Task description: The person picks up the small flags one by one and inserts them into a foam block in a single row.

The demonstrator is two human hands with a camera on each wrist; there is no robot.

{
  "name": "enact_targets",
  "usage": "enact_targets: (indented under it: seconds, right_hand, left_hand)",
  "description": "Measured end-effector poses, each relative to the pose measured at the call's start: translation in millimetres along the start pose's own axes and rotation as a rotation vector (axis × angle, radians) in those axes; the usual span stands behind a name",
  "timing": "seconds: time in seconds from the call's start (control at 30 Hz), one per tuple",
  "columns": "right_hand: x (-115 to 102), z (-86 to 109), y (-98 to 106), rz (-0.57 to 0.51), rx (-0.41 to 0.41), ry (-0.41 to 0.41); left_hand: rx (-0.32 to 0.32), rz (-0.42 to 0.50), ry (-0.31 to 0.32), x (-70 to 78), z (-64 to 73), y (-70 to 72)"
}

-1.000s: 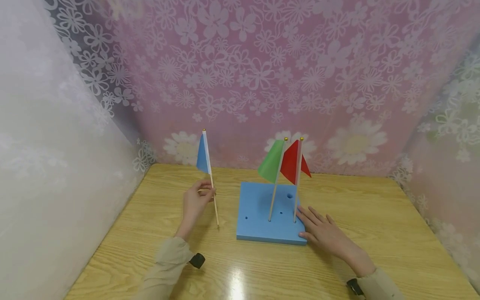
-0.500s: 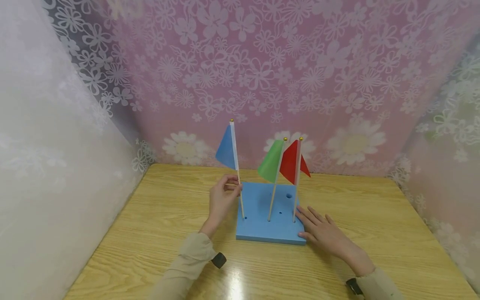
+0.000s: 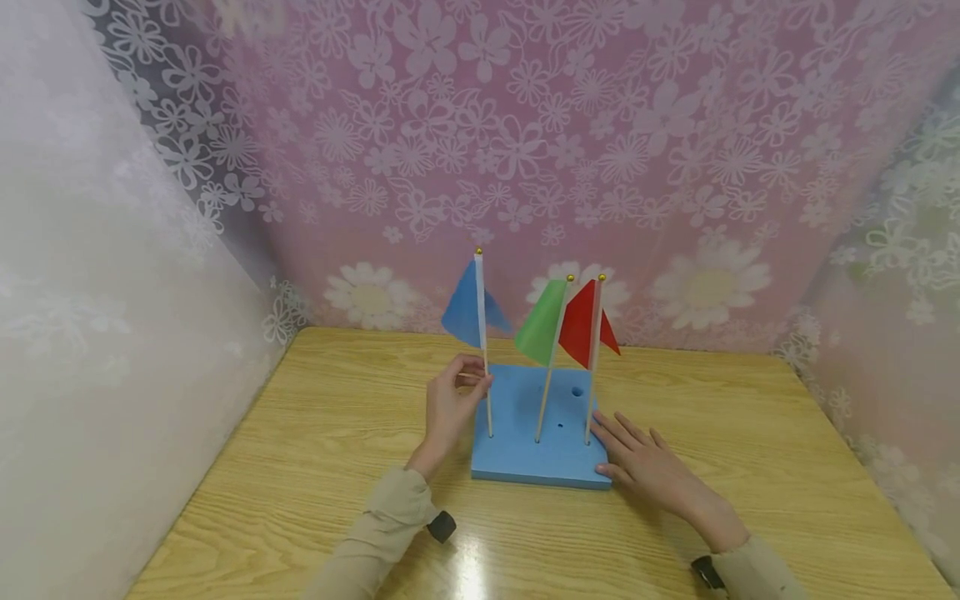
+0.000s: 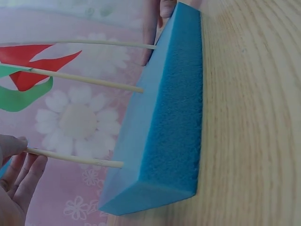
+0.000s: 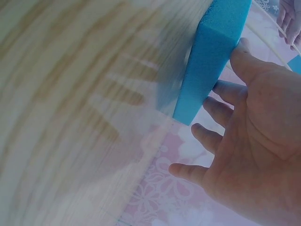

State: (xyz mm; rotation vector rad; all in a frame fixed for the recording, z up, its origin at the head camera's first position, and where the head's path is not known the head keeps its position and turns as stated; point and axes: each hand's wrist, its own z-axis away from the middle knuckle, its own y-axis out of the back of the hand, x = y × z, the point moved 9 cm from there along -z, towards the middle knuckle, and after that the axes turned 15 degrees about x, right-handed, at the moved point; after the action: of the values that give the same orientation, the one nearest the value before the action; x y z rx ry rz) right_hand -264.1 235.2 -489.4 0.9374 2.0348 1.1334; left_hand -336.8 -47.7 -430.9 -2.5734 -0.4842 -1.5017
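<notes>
My left hand (image 3: 448, 408) pinches the thin wooden stick of a blue flag (image 3: 467, 308) between thumb and fingers. The stick's lower end meets the front left of a blue foam block (image 4: 174, 113), at the spot of a small hole. My right hand (image 3: 652, 467) lies with spread, fairly straight fingers against the block's right edge; in the right wrist view its thumb and some fingertips touch the foam. A green flag (image 3: 542, 325) stands in the middle of the block, leaning slightly. Beside it, a red flag (image 3: 581, 325) rises near the right edge.
One larger hole (image 3: 577, 392) and one small hole (image 3: 560, 426) show in the block's top. The wooden table (image 3: 360, 383) extends around it, with a flowered pink backdrop (image 3: 480, 167) behind and pale walls at both sides.
My left hand has carried the blue flag rightward from over the table to the block, then slightly down with its tip at the front left hole. My right hand has stayed in place.
</notes>
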Motion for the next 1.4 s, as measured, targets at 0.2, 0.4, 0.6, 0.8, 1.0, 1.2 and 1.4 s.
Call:
enact_targets:
  seconds: [0.2, 0.4, 0.6, 0.8, 1.0, 1.2, 1.4]
  right_hand:
    - [-12.2, -6.8, 11.0, -0.005, -0.091, -0.054]
    - [-12.2, -6.5, 13.0, -0.028, -0.050, -0.039]
    - [-13.2, -7.2, 14.4, -0.047, -0.025, -0.038]
    - [-11.3, -6.4, 10.7, -0.030, -0.068, -0.053]
    - [-9.0, -5.3, 10.2, -0.047, -0.017, -0.029]
    - [-10.2, -5.5, 9.1, -0.036, -0.016, -0.015]
    - [-11.4, -5.2, 9.9, -0.051, -0.023, -0.029]
  left_hand:
    - [-0.022, -0.038, -0.013, 2.1, 5.4, -0.7]
    - [-0.045, -0.053, -0.009, 5.1, 7.6, -0.6]
    - [-0.078, -0.101, -0.028, 7.8, 10.8, -3.0]
    - [-0.119, -0.175, -0.029, 4.5, 16.7, -7.8]
    - [-0.111, -0.154, -0.021, 3.1, 19.5, -9.4]
    - [-0.120, -0.164, -0.037, 3.4, 21.7, -13.4]
    - [-0.122, -0.174, -0.051, 5.3, 21.8, -13.4]
